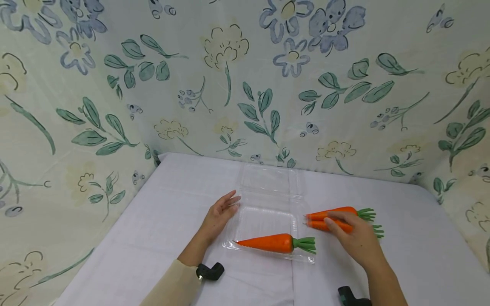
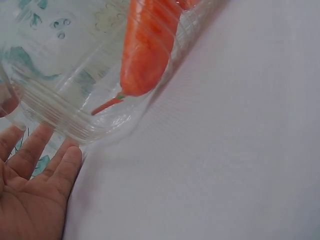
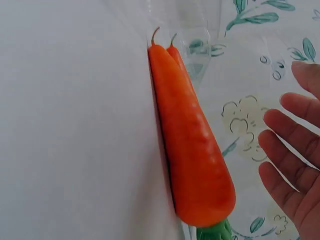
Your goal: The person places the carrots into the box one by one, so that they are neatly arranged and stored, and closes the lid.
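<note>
Three carrots are in view, each a smooth, glossy orange cone with a thin wispy tip and a tuft of stubby green stalks. One carrot [image 1: 268,243] lies inside a clear plastic clamshell container [image 1: 264,221], along its near side, tip to the left and green top by the right rim. The other two lie outside, close together just beside the container's right edge, tips pointing to it: a far carrot [image 1: 325,213] and a near carrot [image 1: 319,224]. Whether those tips touch the plastic, I cannot tell.

The single container is thin, shiny and rectangular, with rounded corners and ribbed walls; its one lid [image 1: 268,178] lies folded back on the far side.

Of the two hands, the left hand [image 1: 218,216] is at the container's left edge, fingers extended and a little apart, clamped on nothing. The right hand [image 1: 356,238] is over the outer pair, thumb and fingers apart; the right wrist view shows a gap between fingertips and carrot. A black device sits near each wrist, two in all

Beneath is a counter [image 1: 160,212] covered in white, finely creased cloth, and behind it hangs a pale curtain [image 1: 183,76] printed with blue and yellow flowers and green leaves
</note>
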Demonstrator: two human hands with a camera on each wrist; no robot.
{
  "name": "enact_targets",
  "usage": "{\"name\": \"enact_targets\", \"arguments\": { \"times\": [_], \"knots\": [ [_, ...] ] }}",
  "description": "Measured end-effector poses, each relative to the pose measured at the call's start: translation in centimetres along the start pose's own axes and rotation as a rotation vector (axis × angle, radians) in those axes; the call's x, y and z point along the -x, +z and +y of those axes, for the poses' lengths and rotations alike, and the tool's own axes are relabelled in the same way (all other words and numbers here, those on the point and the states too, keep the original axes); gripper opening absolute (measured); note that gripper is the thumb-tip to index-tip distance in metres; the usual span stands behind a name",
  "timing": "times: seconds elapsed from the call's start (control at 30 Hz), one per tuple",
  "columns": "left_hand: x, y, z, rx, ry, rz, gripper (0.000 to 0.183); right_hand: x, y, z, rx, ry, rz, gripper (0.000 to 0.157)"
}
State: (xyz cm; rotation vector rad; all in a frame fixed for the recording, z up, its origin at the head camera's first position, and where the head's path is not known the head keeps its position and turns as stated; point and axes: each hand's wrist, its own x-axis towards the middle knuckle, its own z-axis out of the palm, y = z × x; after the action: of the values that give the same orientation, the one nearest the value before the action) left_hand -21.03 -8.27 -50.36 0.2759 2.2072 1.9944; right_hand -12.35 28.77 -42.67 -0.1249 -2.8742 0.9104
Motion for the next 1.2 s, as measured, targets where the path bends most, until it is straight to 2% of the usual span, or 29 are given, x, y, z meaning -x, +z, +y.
{"name": "enact_targets", "arguments": {
  "times": [0.07, 0.23, 0.37, 0.5, 0.63, 0.77, 0.87, 1.1, 1.2],
  "knots": [
    [0.0, 0.0, 0.0, 0.001, -0.002, -0.001, 0.059, -0.3, -0.7, 1.3, 0.042, 0.084, 0.019, 0.050],
    [0.0, 0.0, 0.1, 0.001, 0.001, -0.001, 0.058, -0.9, -1.9, 3.9, 0.069, 0.251, 0.076, 0.056],
    [0.0, -0.1, 0.1, 0.006, 0.004, -0.002, 0.058, -1.4, -1.9, 4.9, 0.085, 0.338, 0.053, 0.056],
    [-0.1, -0.1, -0.1, 0.001, 0.001, 0.000, 0.058, -1.5, -1.6, 5.6, 0.115, 0.318, 0.028, 0.055],
    [-0.1, -0.1, -0.1, 0.001, 0.000, 0.001, 0.058, -1.3, -1.3, 6.2, 0.183, 0.215, 0.042, 0.052],
    [-0.1, 0.0, -0.1, 0.007, 0.006, -0.001, 0.058, -1.3, -1.0, 6.4, 0.215, 0.154, 0.080, 0.047],
    [0.0, 0.0, -0.1, 0.003, 0.006, -0.001, 0.058, -1.5, -1.1, 6.4, 0.203, 0.184, 0.065, 0.049],
    [0.0, 0.0, 0.0, 0.002, 0.003, -0.003, 0.058, -1.8, -1.7, 6.4, 0.182, 0.363, -0.062, 0.067],
    [0.0, 0.0, 0.1, 0.008, 0.005, -0.003, 0.058, -1.8, -2.0, 6.5, 0.188, 0.407, -0.107, 0.073]
  ]
}}
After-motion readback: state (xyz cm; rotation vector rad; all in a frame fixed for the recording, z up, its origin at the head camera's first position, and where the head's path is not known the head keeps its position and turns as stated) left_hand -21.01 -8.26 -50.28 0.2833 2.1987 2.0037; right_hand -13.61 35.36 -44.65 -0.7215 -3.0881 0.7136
